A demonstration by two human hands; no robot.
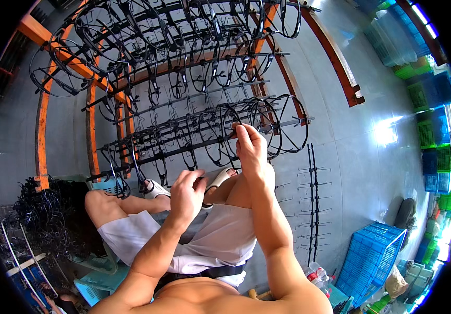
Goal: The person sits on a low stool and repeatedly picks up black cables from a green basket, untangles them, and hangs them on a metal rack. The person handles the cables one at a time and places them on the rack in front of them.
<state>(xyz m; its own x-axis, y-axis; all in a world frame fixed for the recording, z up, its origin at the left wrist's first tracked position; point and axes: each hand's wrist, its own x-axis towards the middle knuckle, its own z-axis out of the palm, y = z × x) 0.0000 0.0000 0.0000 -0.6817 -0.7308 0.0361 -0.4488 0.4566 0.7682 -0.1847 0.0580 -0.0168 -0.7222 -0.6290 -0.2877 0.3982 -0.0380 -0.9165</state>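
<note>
At left, a tangled heap of glossy black strips (pixel 37 209) lies near the seated person, apparently for easy reach; beyond, an orange metal frame (pixel 42 131) stands among black pronged bars (pixel 155 159), whose prongs seem to space the hanging thin black hoops (pixel 307 128). The left hand (pixel 186 196) curls just short of the nearest bar; the right hand (pixel 251 146) brings thumb and forefinger together at hoops on its right half, perhaps steadying them, though whether either grips anything I cannot tell. Farther right sits a blue slatted plastic crate (pixel 372 261).

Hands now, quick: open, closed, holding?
Left hand: fingers curled; whether it holds anything can't be told.
Right hand: fingers bent near the black bar; grip can't be told.
</note>
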